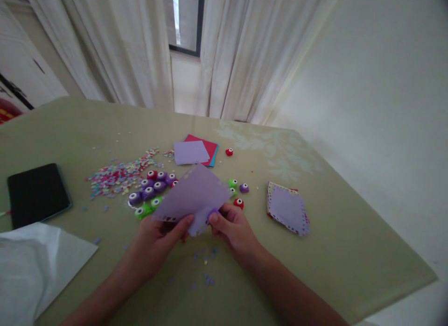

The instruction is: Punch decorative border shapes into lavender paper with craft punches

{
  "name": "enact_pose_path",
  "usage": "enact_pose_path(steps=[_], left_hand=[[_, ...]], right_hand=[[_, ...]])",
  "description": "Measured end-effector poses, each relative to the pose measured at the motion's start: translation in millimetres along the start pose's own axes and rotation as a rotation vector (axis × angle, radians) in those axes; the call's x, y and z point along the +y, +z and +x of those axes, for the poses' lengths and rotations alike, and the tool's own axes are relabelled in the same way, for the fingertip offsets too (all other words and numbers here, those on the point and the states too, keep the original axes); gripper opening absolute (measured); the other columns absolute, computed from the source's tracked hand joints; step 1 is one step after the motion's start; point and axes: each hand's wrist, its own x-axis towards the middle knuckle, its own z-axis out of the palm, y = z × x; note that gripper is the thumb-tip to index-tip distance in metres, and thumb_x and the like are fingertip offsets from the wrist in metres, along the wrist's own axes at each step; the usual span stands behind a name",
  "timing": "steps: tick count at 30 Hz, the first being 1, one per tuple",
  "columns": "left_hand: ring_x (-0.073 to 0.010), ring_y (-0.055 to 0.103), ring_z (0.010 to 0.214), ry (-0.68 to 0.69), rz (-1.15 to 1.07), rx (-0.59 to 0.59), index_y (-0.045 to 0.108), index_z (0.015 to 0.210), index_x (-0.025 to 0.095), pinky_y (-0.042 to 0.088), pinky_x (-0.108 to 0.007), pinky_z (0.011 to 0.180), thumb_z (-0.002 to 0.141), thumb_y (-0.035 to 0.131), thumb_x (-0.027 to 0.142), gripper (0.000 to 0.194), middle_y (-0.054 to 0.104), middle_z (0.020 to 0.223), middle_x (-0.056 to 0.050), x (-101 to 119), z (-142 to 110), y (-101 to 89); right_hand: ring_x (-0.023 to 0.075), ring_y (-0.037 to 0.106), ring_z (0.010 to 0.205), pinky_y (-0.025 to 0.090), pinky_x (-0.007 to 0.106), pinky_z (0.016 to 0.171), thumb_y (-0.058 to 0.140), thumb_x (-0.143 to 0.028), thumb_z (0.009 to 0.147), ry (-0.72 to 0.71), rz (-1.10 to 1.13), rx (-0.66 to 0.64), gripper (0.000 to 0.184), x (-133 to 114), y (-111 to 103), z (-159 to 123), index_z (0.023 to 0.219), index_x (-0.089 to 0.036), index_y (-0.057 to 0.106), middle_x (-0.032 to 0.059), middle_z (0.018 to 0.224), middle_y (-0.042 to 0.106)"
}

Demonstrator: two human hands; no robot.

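Note:
My left hand (157, 239) is closed on a lilac paper sheet (198, 190), thumb on top near its lower left edge. Small cut-outs run along several edges of the sheet. My right hand (234, 230) is closed around a small purple paper punch (212, 214) at the sheet's near right edge, with the thumb on it; most of the punch is hidden by the fingers and paper. Beneath the hands lie a few tiny punched paper bits (209, 280). Left of the sheet stand several purple, red and green punches (148, 192) with white, dark-centred tops.
More punches (244, 188) sit right of the sheet. A stack of edge-punched papers (287, 208) lies further right. Plain coloured sheets (191, 152) rest behind. Confetti (117, 176) is heaped left, near a black tablet (38, 193) and white paper (52, 256).

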Motion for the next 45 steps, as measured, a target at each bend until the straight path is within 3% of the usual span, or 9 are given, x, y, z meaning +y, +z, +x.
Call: enact_pose_path(steps=[6,10,13,17,21,24,29,37,45], left_hand=[[-0.0189,0.060,0.053,-0.045,-0.010,0.020,0.067,0.057,0.023,0.046,-0.027,0.052,0.086,0.069,0.057,0.045,0.062,0.055,0.001,2.6,0.5,-4.0],[-0.0164,0.052,0.050,-0.059,0.005,-0.070,0.061,0.058,0.023,0.039,-0.025,0.048,0.086,0.068,0.058,0.045,0.054,0.052,0.004,4.8,1.1,-4.1],[-0.0169,0.055,0.055,-0.014,-0.047,-0.124,0.065,0.067,0.022,0.043,-0.024,0.050,0.089,0.068,0.055,0.040,0.060,0.061,0.003,5.4,1.6,-4.3],[-0.0213,0.065,0.065,-0.015,-0.116,-0.164,0.074,0.081,0.022,0.053,-0.027,0.057,0.090,0.072,0.054,0.034,0.073,0.074,-0.002,0.1,1.8,-8.3],[-0.0266,0.074,0.076,-0.097,-0.156,-0.185,0.079,0.093,0.021,0.061,-0.031,0.064,0.092,0.072,0.059,0.039,0.081,0.085,-0.006,-4.3,2.0,-14.0],[-0.0270,0.077,0.084,-0.066,-0.270,-0.151,0.079,0.104,0.022,0.064,-0.031,0.071,0.094,0.073,0.058,0.038,0.083,0.093,-0.006,-2.3,1.3,-13.7],[-0.0267,0.078,0.073,-0.088,-0.284,-0.013,0.077,0.082,0.021,0.064,-0.031,0.065,0.087,0.081,0.056,0.035,0.083,0.079,-0.005,-5.1,-3.5,1.0],[-0.0309,0.084,0.091,-0.068,-0.241,0.228,0.080,0.101,0.025,0.069,-0.036,0.079,0.088,0.080,0.044,0.023,0.089,0.100,-0.003,1.1,0.7,2.2],[-0.0278,0.081,0.073,-0.022,-0.159,0.149,0.080,0.087,0.023,0.066,-0.032,0.066,0.086,0.079,0.045,0.023,0.087,0.083,-0.002,4.5,0.1,-2.1]], right_hand=[[0.0110,0.046,0.064,0.036,0.025,0.060,0.093,-0.065,0.076,-0.293,0.088,0.251,0.046,-18.5,-21.0,2.2,0.090,-0.023,0.079,0.0005,0.085,0.067],[0.0219,0.062,0.100,0.047,0.031,0.078,0.087,-0.071,0.079,-0.459,-0.078,0.164,0.047,-33.1,-30.5,0.0,0.093,-0.026,0.085,0.0083,0.125,0.071],[0.0272,0.063,0.107,0.048,0.036,0.086,0.087,-0.069,0.081,-0.390,-0.275,0.059,0.045,-35.0,-28.9,-0.3,0.094,-0.026,0.086,0.0100,0.116,0.074],[0.0252,0.062,0.098,0.046,0.036,0.081,0.090,-0.066,0.077,-0.350,-0.415,0.105,0.044,-32.3,-23.6,0.1,0.092,-0.026,0.087,0.0102,0.116,0.072],[0.0227,0.059,0.087,0.044,0.033,0.074,0.093,-0.068,0.072,-0.256,-0.308,0.044,0.048,-28.6,-19.9,-2.1,0.090,-0.023,0.087,0.0074,0.098,0.071],[0.0185,0.052,0.076,0.041,0.030,0.070,0.092,-0.067,0.074,-0.194,-0.120,0.128,0.049,-17.6,-14.7,-2.5,0.094,-0.022,0.087,0.0027,0.082,0.067],[0.0177,0.055,0.078,0.044,0.030,0.075,0.092,-0.069,0.073,-0.182,0.055,0.146,0.055,3.8,-0.7,-3.7,0.100,-0.022,0.086,0.0027,0.086,0.068],[0.0156,0.054,0.068,0.044,0.028,0.063,0.089,-0.073,0.074,-0.123,-0.103,0.061,0.058,-4.6,0.4,-5.6,0.091,-0.019,0.081,0.0029,0.079,0.068],[0.0116,0.048,0.058,0.038,0.026,0.057,0.084,-0.081,0.072,-0.030,-0.156,-0.056,0.066,-3.6,-1.0,-3.5,0.082,-0.017,0.075,-0.0002,0.069,0.065]])
